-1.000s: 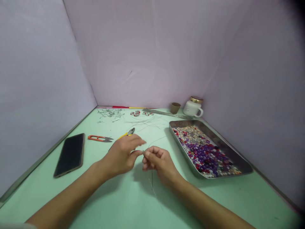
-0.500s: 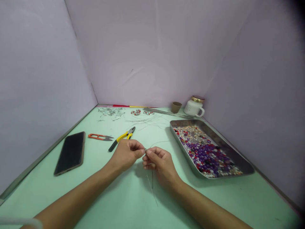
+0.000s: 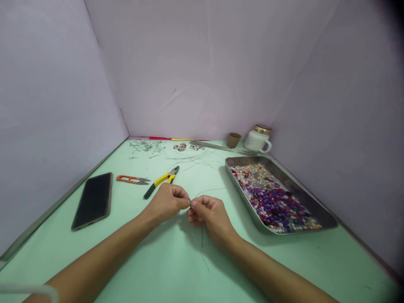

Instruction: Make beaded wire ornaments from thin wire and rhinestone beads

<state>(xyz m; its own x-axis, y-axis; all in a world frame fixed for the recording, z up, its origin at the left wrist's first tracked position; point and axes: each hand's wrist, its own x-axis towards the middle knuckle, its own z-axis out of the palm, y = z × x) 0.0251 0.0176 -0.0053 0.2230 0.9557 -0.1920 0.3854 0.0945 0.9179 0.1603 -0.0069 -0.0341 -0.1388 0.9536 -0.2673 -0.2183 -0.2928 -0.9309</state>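
Over the middle of the green table, my left hand and my right hand meet at the fingertips, each in a pinch. Between them is thin wire; its ends hang below my right hand, and another strand curves off to the right. Whatever small piece sits right at the fingertips is hidden. Just beyond my left hand lie pliers with yellow and black handles. Orange thread snips rest to their left.
A metal tray of mixed beads stands on the right, a phone on the left. Along the back are wire scraps, beaded pieces, long rods, a brown cup and a white lidded mug. Walls enclose three sides.
My joined fingertips have shifted slightly left and down, and the small piece between them is now more covered. The hanging wire ends have moved a little. Objects on the table stay in place.
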